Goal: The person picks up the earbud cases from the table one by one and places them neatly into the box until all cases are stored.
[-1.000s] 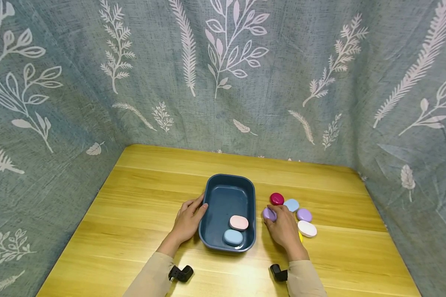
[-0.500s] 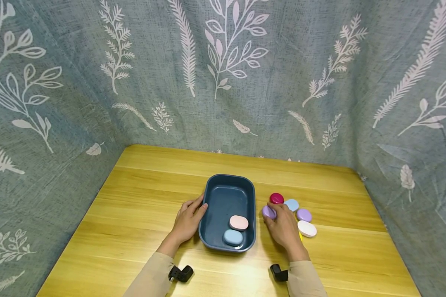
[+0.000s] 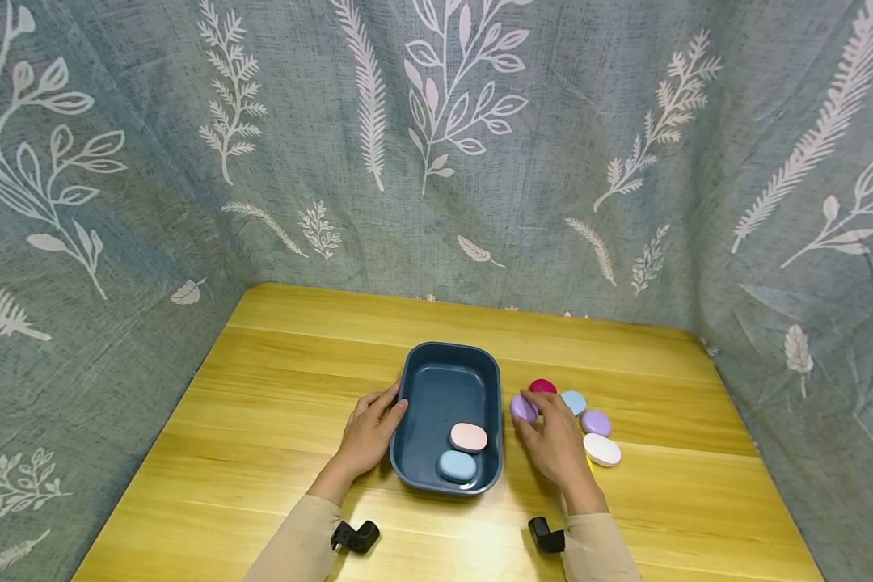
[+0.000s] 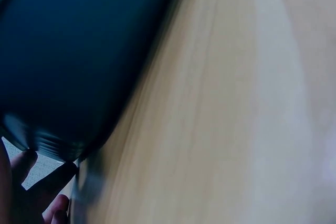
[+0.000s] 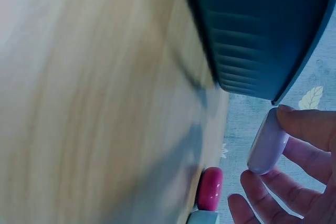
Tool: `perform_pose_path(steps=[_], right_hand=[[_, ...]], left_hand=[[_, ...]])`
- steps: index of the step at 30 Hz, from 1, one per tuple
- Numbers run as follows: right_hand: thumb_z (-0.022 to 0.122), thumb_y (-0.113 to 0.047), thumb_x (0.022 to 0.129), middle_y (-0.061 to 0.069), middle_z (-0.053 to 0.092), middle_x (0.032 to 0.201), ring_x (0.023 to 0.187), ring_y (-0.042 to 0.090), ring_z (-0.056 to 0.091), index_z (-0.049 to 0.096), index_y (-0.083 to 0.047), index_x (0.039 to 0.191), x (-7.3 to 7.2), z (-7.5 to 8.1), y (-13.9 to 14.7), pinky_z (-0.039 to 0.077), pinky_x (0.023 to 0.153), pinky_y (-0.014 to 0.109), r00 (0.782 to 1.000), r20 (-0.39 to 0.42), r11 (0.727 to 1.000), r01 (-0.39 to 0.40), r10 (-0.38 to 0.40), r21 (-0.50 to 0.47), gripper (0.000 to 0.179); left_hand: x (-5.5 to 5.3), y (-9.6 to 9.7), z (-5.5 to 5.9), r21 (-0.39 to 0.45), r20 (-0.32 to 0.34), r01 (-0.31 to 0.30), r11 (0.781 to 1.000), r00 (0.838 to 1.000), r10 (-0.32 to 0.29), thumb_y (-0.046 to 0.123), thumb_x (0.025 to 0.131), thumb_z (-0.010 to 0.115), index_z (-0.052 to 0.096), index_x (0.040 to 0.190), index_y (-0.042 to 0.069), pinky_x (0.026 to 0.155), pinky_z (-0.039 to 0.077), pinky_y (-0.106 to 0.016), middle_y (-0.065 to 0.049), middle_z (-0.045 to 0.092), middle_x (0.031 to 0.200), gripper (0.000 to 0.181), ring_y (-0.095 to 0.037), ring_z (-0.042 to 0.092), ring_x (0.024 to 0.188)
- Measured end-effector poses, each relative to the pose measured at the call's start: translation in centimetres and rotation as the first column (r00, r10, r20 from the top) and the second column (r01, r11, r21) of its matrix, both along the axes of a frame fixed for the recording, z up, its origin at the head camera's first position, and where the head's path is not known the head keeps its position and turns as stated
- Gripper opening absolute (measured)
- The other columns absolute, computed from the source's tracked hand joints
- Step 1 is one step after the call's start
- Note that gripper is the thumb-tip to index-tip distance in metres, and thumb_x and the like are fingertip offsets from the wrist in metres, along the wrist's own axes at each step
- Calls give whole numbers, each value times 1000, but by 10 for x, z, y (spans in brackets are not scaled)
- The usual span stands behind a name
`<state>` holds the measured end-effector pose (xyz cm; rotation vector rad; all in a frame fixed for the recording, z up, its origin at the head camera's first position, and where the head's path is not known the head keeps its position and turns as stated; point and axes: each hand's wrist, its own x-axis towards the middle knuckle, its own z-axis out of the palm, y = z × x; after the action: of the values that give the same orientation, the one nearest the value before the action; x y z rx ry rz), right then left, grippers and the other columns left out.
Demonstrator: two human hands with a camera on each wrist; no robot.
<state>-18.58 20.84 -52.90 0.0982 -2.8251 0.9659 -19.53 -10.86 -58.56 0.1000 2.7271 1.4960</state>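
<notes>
Right hand (image 3: 553,440) pinches the purple bar (image 3: 522,409), lower frame, right of centre. Judged light, rigid, probably slippery; grip by opposite edges. Left hand (image 3: 367,430), uncurled, touches the tray (image 3: 440,388), lower centre.

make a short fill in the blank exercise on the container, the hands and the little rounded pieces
The held piece in the right hand is coloured ____.
The left hand touches the ____ side of the container in the head view.
Inside the container, a light blue piece lies beside a ____ one.
Seen by the head camera, the white piece lies ____ of the container.

Missing words: purple; left; pink; right
</notes>
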Motion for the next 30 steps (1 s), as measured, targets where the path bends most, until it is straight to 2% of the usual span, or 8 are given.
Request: perform_pose_path(steps=[15, 30], right_hand=[[76, -19, 95, 17, 61, 135, 118, 34, 59, 65, -6, 139, 1, 6, -5, 46, 105, 52, 1000, 0, 1000, -4, 4, -18, 47], [76, -16, 95, 14, 61, 133, 119, 32, 58, 65, -9, 140, 2, 10, -11, 49, 95, 47, 998, -54, 997, -44, 41, -58, 46]], left_hand=[[1, 1, -1, 8, -4, -4, 1000, 1000, 4, 61, 106, 44, 43, 158, 37, 114, 31, -60, -8, 54, 151, 58, -29, 40, 145], [0, -1, -1, 5, -1, 4, 1000, 1000, -4, 62, 106, 43, 43, 158, 37, 116, 30, -59, -7, 54, 152, 58, -27, 40, 146]])
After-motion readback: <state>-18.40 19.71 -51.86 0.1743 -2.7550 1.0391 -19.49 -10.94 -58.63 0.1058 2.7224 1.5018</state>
